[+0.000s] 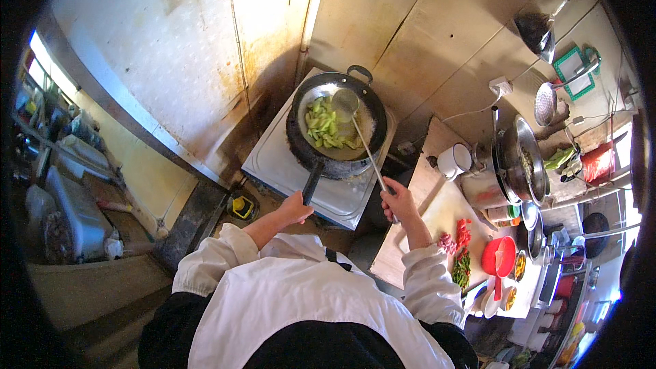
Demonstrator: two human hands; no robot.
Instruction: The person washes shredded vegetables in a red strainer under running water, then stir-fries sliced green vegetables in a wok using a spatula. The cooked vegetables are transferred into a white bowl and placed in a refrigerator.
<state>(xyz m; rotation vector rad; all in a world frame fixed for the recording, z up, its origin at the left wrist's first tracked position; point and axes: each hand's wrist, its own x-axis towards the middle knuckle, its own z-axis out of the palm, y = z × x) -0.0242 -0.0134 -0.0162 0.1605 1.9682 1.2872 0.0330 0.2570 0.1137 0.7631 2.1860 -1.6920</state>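
A black wok [379,113] with a loop handle at its far side rests on a white gas stove [266,161]. Inside it, cut green vegetable pieces [324,125] lie in liquid, mostly on the left. My left hand [295,208] is closed around the wok's black handle [312,184]. With my right hand [398,202] I grip the dark end of a long-handled metal ladle [367,148]. The ladle's round bowl is inside the wok, at the right of the green pieces.
On the board at right are chopped red pieces [463,233], chopped green pieces [461,271], a red plastic dipper [498,256] and a white enamel mug [454,160]. Metal bowls [528,159] stand beyond. Walls rise behind the stove; a yellow-and-black object [242,207] sits left of it.
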